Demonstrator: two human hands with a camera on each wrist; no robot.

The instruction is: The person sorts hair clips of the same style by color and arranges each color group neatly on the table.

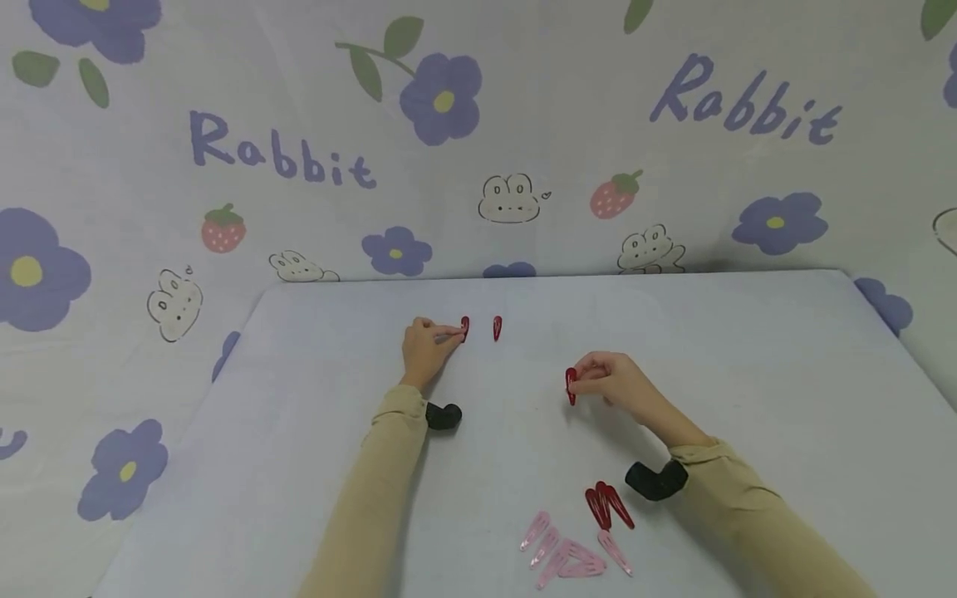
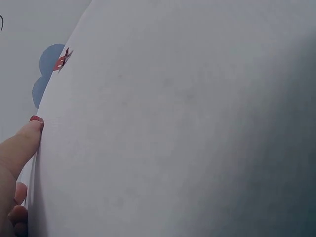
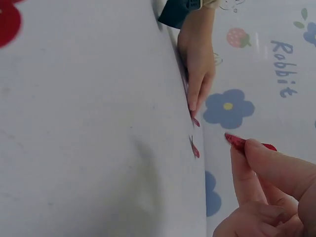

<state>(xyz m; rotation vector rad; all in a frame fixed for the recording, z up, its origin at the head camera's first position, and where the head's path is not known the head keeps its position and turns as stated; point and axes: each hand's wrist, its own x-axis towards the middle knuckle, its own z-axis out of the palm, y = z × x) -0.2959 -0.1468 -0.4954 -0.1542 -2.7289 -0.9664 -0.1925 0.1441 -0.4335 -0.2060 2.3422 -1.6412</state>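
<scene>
The right hand (image 1: 615, 382) pinches a red clip (image 1: 571, 387) above the table (image 1: 262, 465); the left hand (image 1: 426, 349) touches a second clip (image 1: 465, 327), whether pinching I cannot tell; a third clip (image 1: 497, 328) lies near.

A white table (image 1: 718, 349) stood before a pale backdrop (image 1: 557, 108) printed with purple flowers (image 1: 441, 101), green leaves (image 1: 404, 37), strawberries (image 1: 615, 198), rabbit outlines (image 1: 509, 203) and the word "Rabbit" (image 1: 282, 158). Light was diffuse; shadows fell softly.
</scene>
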